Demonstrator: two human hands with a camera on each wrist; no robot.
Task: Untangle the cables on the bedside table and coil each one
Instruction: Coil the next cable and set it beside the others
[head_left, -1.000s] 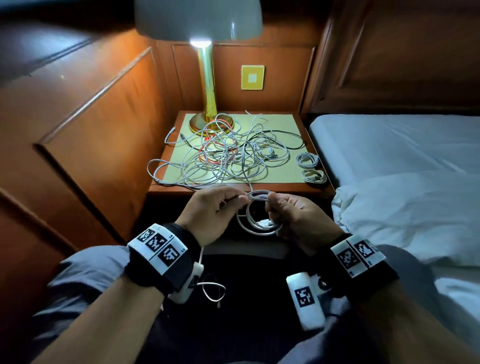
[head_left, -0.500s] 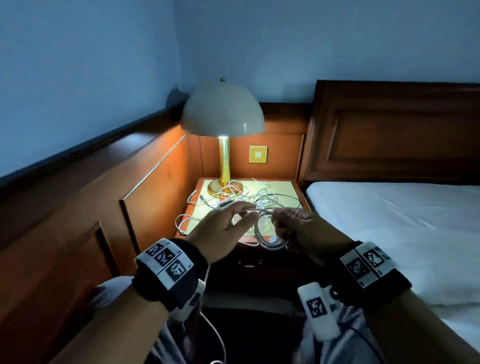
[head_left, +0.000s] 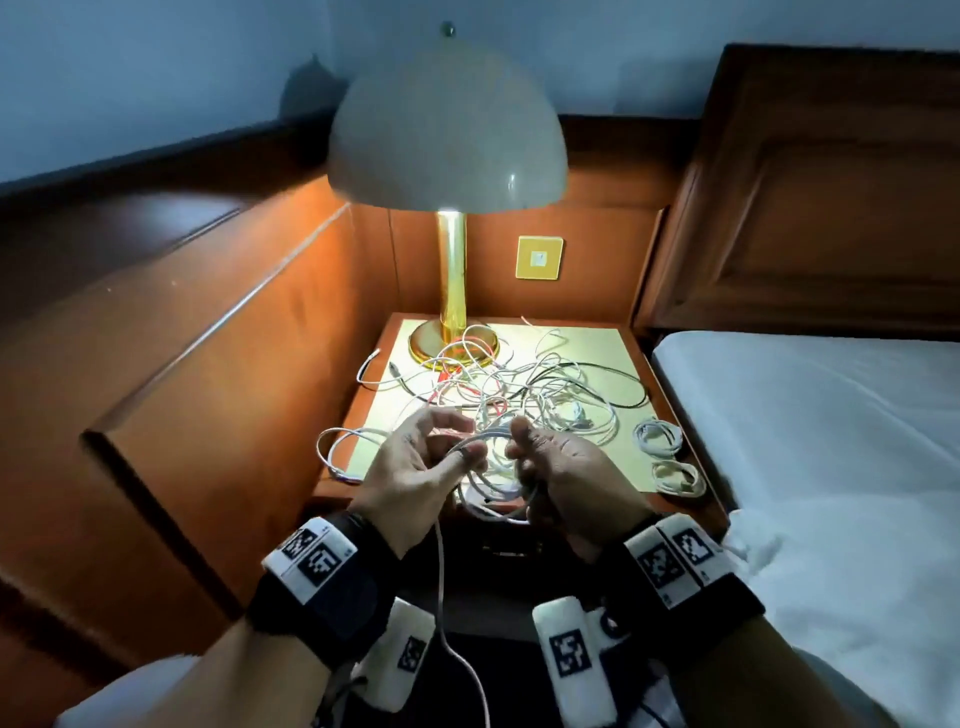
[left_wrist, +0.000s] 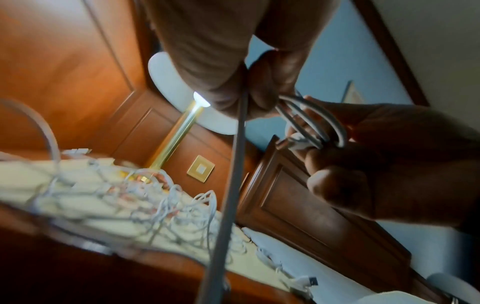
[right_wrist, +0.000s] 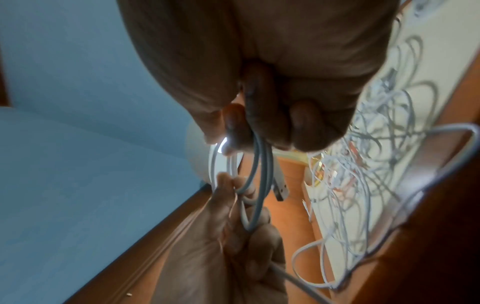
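Observation:
A tangle of white, black and red cables (head_left: 524, 395) lies on the bedside table (head_left: 618, 343). In front of the table's near edge both hands hold a partly wound white cable coil (head_left: 498, 488) (left_wrist: 311, 125) (right_wrist: 257, 185). My right hand (head_left: 561, 467) grips the loops in curled fingers (right_wrist: 303, 127). My left hand (head_left: 431, 462) pinches the same cable (left_wrist: 239, 144) between thumb and fingers, and its loose tail (head_left: 441, 582) hangs down toward my lap. Two finished coils (head_left: 657, 434) (head_left: 678, 478) lie at the table's right edge.
A lit lamp with a brass stem (head_left: 451, 270) and dome shade (head_left: 447, 124) stands at the back of the table. Wood panelling (head_left: 218, 364) closes the left side. A bed with white sheets (head_left: 831, 441) lies on the right. One white loop (head_left: 337, 452) overhangs the table's left edge.
The head view swung up, then partly back down. Both hands rose slightly with the coil, now in front of the table's near edge, and the left fingers shifted along the cable.

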